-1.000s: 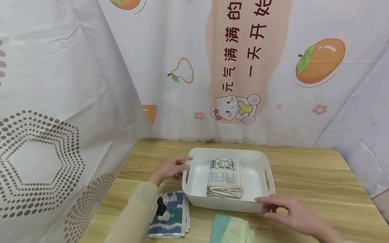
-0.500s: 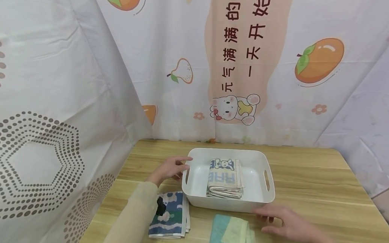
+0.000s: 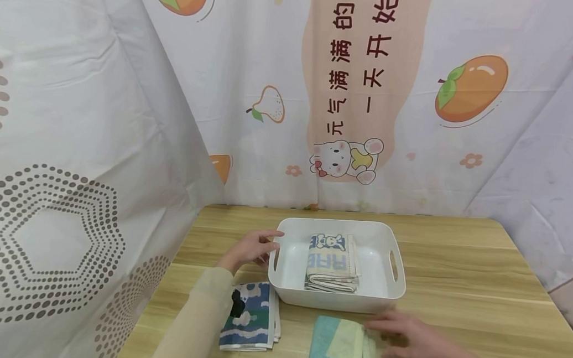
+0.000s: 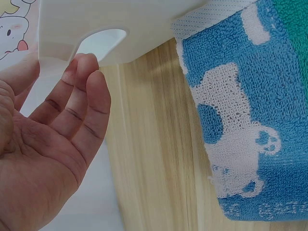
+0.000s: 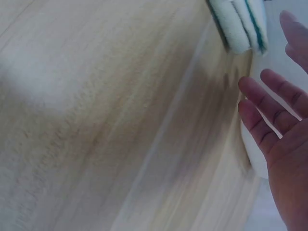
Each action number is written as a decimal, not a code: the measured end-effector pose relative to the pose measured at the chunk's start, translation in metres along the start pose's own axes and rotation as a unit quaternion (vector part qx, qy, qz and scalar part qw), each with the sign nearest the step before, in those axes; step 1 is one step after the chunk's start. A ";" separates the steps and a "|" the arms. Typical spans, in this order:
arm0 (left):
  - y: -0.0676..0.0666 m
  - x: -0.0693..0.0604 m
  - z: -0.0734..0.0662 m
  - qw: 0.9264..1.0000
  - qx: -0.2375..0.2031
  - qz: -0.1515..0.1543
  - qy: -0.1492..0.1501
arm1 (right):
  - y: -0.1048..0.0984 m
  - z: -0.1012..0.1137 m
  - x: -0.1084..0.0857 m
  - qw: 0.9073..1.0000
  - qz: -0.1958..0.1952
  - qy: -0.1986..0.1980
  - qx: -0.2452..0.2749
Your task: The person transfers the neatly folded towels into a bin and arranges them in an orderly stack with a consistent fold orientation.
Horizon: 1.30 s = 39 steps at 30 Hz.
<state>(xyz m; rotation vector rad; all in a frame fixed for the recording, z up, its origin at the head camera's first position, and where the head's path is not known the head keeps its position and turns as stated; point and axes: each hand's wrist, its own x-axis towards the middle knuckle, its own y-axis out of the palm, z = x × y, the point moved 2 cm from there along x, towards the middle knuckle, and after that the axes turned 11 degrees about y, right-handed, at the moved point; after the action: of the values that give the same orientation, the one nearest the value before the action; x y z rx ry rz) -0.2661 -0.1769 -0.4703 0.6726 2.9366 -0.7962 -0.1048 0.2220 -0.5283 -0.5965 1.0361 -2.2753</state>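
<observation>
A white plastic bin (image 3: 328,299) stands on the table with a folded beige-and-blue towel (image 3: 333,262) inside. My left hand (image 3: 252,247) holds the bin's left rim, its fingertips at the handle hole in the left wrist view. Just below that hand lies a folded blue patterned towel (image 3: 249,316), partly covered by the sleeve. A folded teal-and-yellow towel (image 3: 336,349) rests in front of the bin. My right hand (image 3: 415,340) is at that towel's right side, fingers loosely spread and holding nothing; contact is unclear. In the right wrist view its palm shows beside a towel edge (image 5: 238,29).
The wooden table (image 3: 468,291) extends right of the bin. A printed curtain (image 3: 268,161) hangs behind it and another patterned curtain (image 3: 62,241) runs along the left. A small black object (image 3: 237,304) shows at the left sleeve, over the blue towel.
My right hand has left the bin's front right corner and moved down and left to the teal-and-yellow towel. The left hand and the bin have stayed in place.
</observation>
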 end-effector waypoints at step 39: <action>0.001 -0.002 -0.004 1.000 0.004 -0.003 -0.013 | 0.037 0.012 0.020 0.995 -0.022 0.064 -0.080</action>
<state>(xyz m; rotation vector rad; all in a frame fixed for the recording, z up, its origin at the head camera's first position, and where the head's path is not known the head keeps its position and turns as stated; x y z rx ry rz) -0.2637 -0.1746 -0.4669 0.6484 2.9160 -0.8107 -0.1012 0.1826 -0.5474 -0.5476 1.2887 -2.3077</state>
